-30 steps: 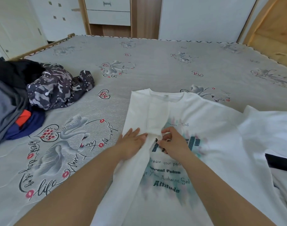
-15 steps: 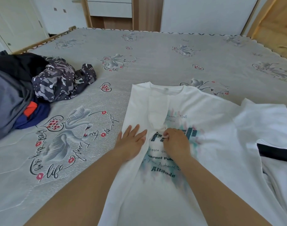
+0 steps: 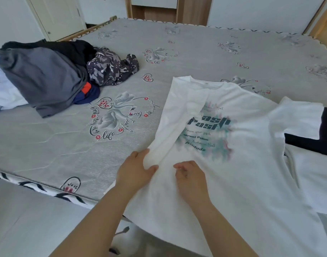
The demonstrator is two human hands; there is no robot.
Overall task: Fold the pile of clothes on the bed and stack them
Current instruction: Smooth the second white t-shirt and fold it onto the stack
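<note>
A white T-shirt point(image 3: 238, 164) with a teal print lies front up on the grey bed point(image 3: 205, 56), its left side folded inward along a long crease. My left hand point(image 3: 135, 168) grips that folded edge near the hem, the thumb under the cloth. Just right of the fold, my right hand point(image 3: 191, 176) rests on the shirt with its fingers curled, pinching the fabric lightly. The hem hangs over the bed's near edge. A pile of unfolded clothes point(image 3: 47, 75) lies at the left: grey, black, camouflage and blue-orange garments.
A black and white garment point(image 3: 311, 140) lies under the shirt's right sleeve. White bedding point(image 3: 3, 93) sits at the far left. The floor point(image 3: 29, 219) shows below the bed's near edge. Wooden furniture and white doors stand behind the bed.
Both hands slid down the fold from the chest print toward the hem. The view pulled back and turned left, showing the bed's near edge and more of the clothes pile.
</note>
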